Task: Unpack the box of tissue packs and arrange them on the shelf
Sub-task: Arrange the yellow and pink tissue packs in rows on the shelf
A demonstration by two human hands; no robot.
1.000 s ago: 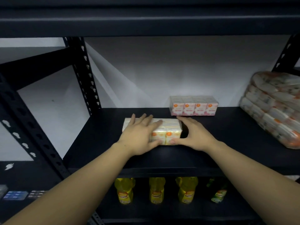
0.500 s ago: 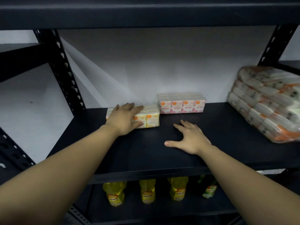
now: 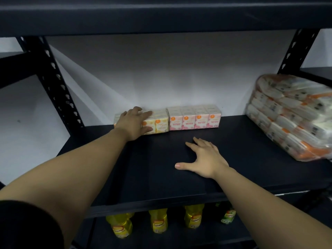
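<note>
head | left hand [image 3: 133,123] flat on yellow pack [image 3: 158,124] | right hand [image 3: 206,159] fingers spread | wrapped bundle [image 3: 291,114] right

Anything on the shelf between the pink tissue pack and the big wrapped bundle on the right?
Nothing: in the head view only bare dark shelf runs from the pink tissue pack to the wrapped bundle.

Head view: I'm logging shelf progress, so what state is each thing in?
Yellow tissue pack: at the back, against the pink one.
Pink tissue pack: upright at the back.
Left hand: flat on the yellow pack.
Right hand: open on the shelf.
Wrapped bundle: leaning, right.
</note>
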